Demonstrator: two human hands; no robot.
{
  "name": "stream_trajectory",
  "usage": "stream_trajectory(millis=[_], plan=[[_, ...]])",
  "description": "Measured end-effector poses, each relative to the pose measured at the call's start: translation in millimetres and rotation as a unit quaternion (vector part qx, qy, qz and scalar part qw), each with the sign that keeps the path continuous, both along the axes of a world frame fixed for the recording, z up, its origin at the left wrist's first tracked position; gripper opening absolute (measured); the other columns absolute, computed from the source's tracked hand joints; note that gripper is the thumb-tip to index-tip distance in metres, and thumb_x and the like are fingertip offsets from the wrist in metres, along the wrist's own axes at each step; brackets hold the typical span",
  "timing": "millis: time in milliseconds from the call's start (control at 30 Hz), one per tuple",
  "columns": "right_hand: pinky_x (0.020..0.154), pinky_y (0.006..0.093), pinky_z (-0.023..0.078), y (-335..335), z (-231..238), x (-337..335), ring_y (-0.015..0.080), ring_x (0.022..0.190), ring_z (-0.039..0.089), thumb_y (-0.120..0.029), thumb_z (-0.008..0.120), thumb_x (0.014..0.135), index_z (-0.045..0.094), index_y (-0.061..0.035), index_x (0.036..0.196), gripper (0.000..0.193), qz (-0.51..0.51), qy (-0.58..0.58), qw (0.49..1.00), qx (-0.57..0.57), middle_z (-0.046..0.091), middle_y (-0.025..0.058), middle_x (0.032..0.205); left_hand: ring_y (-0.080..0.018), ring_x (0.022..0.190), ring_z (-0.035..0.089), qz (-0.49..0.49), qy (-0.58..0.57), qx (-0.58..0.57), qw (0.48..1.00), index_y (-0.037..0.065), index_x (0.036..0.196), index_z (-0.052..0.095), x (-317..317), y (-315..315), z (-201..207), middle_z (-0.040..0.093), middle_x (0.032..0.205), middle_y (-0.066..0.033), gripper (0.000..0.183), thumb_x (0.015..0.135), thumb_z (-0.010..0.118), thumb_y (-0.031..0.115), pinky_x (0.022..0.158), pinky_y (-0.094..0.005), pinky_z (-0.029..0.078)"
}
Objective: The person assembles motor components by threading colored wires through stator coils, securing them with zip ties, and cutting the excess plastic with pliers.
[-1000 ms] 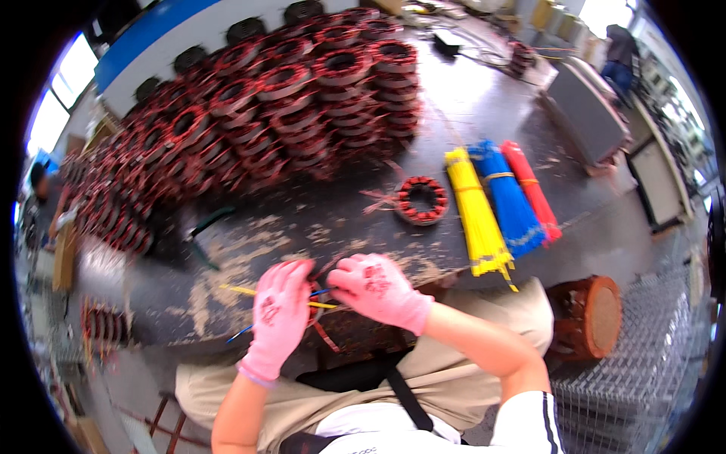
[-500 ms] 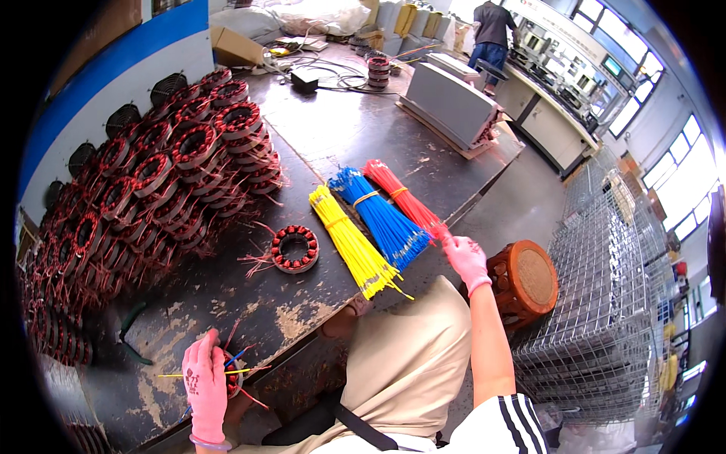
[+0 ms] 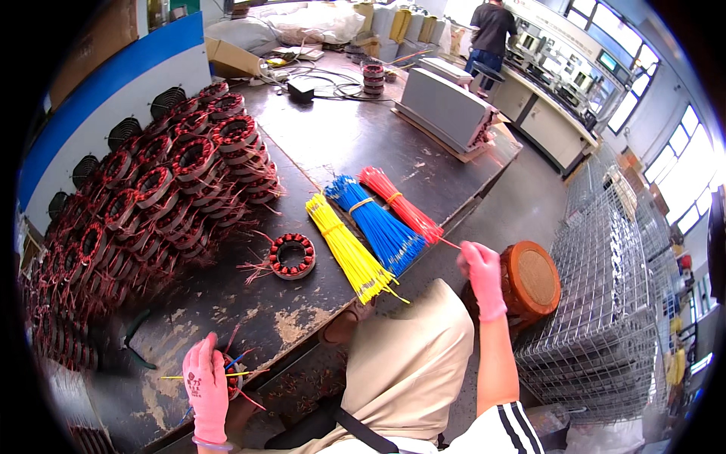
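Note:
My left hand (image 3: 204,386), in a pink glove, is closed on a motor stator (image 3: 233,382) at the table's front edge; a yellow wire (image 3: 175,377) and a blue wire cross it. My right hand (image 3: 484,278), also gloved in pink, pinches the end of a red wire (image 3: 451,244) that stretches from the bundle of red wires (image 3: 399,203). Beside that bundle lie a bundle of blue wires (image 3: 382,231) and a bundle of yellow wires (image 3: 344,246), each tied with a band. Another stator (image 3: 308,254) rests left of the yellow bundle.
Stacked stators (image 3: 155,189) fill the table's left side. Green-handled pliers (image 3: 133,339) lie near them. A grey metal box (image 3: 446,102) stands at the far right. Beyond my right arm are a wooden stool (image 3: 532,278) and wire cages (image 3: 590,325). A person (image 3: 491,34) stands at a far machine.
My right hand has moved right and slightly down, away from the red bundle, drawing a red wire out. My left hand stays on the stator. The view has shifted slightly.

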State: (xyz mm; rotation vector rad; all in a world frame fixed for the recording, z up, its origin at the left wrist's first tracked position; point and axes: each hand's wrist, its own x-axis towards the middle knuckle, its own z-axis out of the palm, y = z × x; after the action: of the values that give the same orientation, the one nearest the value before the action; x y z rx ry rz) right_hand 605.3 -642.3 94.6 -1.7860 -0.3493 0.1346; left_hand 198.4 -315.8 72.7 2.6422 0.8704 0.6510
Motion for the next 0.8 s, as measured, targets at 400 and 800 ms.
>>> stream_trajectory(millis=[400,800], plan=[[0.06,0.0373,0.048,145.5,95.9,-195.6,0.0287,0.066,0.061,-0.009,0.075,0.082,0.071,-0.0065,0.083,0.005,0.521,-0.174,0.828,0.111,0.061,0.0085,0.072,-0.0218,0.089,0.068,-0.154,-0.234,0.321,0.905,0.015,0.093,0.075,31.8,-49.5,111.3,0.063,0.088,-0.0008,0.028,0.067,0.081,0.007,0.079,-0.0453,0.059],[0.074,0.0308,0.052,265.4,-28.8,-217.0,0.0151,0.078,0.065,-0.023,0.067,0.096,0.072,0.0005,0.109,0.027,0.55,0.045,0.816,-0.172,0.073,0.0078,0.094,-0.0247,0.09,0.065,0.05,-0.179,-0.057,0.981,0.002,0.124,0.065,13.0,-9.2,-8.0,0.053,0.115,-0.0138,0.038,0.089,0.06,-0.01,0.078,-0.0348,0.055]])
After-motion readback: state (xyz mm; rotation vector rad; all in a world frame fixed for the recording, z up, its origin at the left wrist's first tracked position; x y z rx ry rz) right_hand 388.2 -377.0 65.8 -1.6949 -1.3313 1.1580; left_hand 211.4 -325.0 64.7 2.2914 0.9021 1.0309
